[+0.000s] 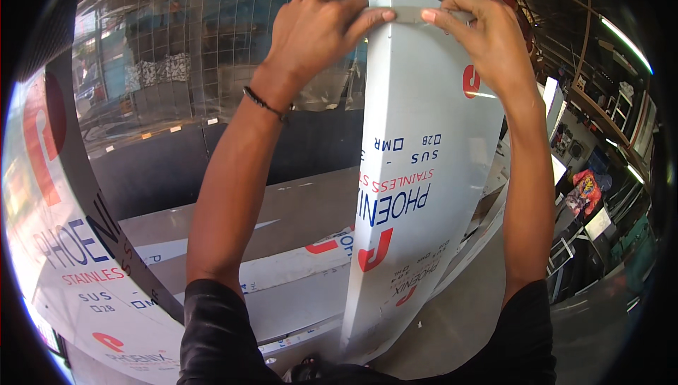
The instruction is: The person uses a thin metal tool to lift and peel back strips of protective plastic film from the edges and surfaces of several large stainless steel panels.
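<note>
A tall white metal panel (pixel 424 117) with folded edges stands upright before me, covered in film with red and blue print. Across its face near the top runs a short greyish-brown strip of tape (pixel 409 15). My left hand (pixel 314 25), at the panel's left edge, pinches one end with the thumb pressed on it. The other end is between the thumb and fingers of my right hand (pixel 487 35), in front of the panel's face. Some of the fingers of both hands are hidden.
Another curved, film-covered white panel (pixel 92 272) stands at the left. Long white sheet pieces (pixel 296 272) lie low behind the panel. A wire mesh screen (pixel 233 32) closes off the back. On the right are shelves and frames, with a red and yellow bag (pixel 585 193).
</note>
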{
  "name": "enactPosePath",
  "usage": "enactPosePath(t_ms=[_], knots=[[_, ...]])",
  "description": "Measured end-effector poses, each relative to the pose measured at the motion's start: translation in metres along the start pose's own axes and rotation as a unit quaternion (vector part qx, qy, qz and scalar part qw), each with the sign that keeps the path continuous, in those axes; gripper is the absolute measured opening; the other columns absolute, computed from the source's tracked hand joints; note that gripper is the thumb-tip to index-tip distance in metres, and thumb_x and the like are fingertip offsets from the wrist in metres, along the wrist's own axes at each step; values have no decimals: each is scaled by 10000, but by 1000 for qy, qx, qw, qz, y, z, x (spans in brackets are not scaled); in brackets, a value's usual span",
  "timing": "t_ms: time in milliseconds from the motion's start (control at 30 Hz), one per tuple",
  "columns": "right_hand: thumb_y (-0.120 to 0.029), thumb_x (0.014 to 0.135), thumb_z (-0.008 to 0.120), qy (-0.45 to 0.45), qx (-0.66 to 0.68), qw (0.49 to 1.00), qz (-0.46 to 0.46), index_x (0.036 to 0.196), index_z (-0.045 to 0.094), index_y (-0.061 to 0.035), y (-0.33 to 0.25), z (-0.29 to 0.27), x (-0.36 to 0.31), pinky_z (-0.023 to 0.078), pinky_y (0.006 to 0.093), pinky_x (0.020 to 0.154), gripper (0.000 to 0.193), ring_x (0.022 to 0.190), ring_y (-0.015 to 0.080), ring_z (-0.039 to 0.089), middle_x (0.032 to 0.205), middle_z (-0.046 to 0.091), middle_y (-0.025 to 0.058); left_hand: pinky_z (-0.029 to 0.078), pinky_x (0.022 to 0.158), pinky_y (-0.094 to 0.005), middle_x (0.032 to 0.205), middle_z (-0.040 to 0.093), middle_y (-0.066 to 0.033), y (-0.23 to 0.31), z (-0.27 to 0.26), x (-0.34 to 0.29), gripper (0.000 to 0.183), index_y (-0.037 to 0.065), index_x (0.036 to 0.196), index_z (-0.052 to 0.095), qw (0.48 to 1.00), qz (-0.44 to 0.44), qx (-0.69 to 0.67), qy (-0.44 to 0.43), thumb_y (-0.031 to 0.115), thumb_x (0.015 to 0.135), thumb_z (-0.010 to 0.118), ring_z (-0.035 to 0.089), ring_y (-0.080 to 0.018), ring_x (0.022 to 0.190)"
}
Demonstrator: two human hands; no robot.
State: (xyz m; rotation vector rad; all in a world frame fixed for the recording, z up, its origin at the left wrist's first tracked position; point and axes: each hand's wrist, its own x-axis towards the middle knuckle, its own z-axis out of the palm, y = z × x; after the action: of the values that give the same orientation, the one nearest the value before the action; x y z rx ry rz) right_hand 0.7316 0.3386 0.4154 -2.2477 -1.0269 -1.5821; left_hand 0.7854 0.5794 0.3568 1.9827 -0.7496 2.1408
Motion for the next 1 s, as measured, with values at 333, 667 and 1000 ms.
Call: enactPosePath(t_ms=[333, 667, 1000], knots=[[-407, 911, 753, -9, -45, 997, -57, 848, 731, -49, -19, 7, -57, 405, 394, 847, 365, 700, 244, 577, 727, 673, 98, 424, 431, -347, 541, 615, -50, 34, -11, -56, 455, 98, 738, 692, 999, -25, -36, -18, 489, 971, 684, 567, -221, 417], [-412, 914, 756, -23, -19, 999, -27, 837, 732, -46, -7, -3, -37, 389, 391, 812, 375, 678, 247, 551, 713, 659, 127, 430, 431, -352, 529, 602, -53, 23, -11, -28, 449, 110, 783, 715, 999, 28, 16, 3, 517, 969, 671, 589, -237, 440], [-313, 922, 766, -26, 15, 998, -58, 857, 719, -21, 3, 5, -57, 325, 321, 615, 302, 638, 123, 402, 734, 589, 21, 418, 430, -360, 524, 585, -49, 38, -14, -47, 450, 119, 751, 702, 1000, -2, 11, -24, 516, 962, 677, 579, -243, 441]])
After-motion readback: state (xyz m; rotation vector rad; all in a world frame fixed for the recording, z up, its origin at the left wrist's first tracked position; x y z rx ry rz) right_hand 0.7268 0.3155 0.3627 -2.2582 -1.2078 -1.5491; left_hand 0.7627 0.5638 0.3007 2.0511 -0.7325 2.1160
